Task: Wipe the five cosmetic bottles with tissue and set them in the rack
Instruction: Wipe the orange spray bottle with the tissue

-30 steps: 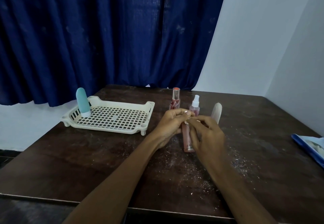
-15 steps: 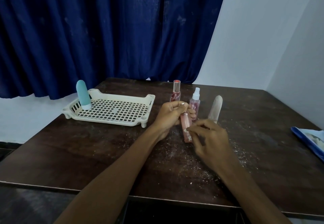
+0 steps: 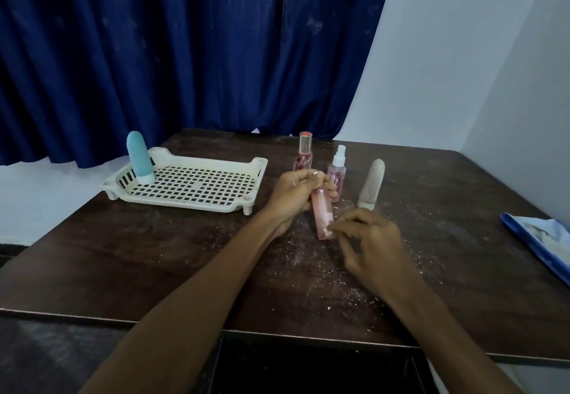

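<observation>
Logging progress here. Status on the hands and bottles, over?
Left hand grips pink bottle near its top; right hand pinches tissue against its lower end. Teal bottle stands in rack; three bottles on table. Nothing blocks the rack.

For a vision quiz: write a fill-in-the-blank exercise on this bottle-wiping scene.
The cream plastic rack holds only ____ bottle, a teal rounded one.
The ____ grips the tall pink bottle near its top; the right hand pinches white tissue against it.
____ more bottles stand on the dark wooden table.
Missing: one; left hand; three.
</observation>
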{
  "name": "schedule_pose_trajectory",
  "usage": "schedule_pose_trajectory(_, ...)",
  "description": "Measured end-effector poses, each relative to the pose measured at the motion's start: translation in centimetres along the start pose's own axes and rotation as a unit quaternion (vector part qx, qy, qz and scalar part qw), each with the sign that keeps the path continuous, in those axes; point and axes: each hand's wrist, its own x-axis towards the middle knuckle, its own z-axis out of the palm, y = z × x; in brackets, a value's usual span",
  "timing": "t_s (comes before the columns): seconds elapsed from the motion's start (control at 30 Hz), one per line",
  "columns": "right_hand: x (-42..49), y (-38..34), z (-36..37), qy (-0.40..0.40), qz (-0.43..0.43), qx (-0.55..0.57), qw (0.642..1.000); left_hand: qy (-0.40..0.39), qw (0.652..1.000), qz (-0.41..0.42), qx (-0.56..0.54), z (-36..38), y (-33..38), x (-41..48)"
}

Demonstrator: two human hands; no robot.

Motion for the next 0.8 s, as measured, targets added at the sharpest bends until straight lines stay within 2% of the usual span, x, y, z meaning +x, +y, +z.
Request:
schedule_pose_trajectory(0.17,1.5,-0.7,0.8,0.052,0.007,-0.003,0.999,0.002,1.000,0.002,0.000,0.1,0.0,-0.1)
schedule_pose_trajectory(0.33,-0.2,-1.9,1.0,0.005,-0.012,0.000,1.000,0.006,1.000,0.001,-0.004,-0.1,-0.1,0.1)
schedule_pose_trajectory(0.5,0.1,-0.7,0.4,0.038,0.027,0.001,0.999,0.005,1.000,0.002,-0.014,0.0,-0.1,0.1)
schedule_pose_trajectory(0.63,-0.8,-1.2,0.5,0.010,-0.003,-0.004,1.000,0.003,1.000,0.004,-0.006,0.0,-0.2,0.2)
schedule_pose_trajectory(0.8,-0.1,-0.3,0.3,0.015,0.040,0.001,0.999,0.005,1.000,0.005,-0.001,-0.2,-0.4,0.3)
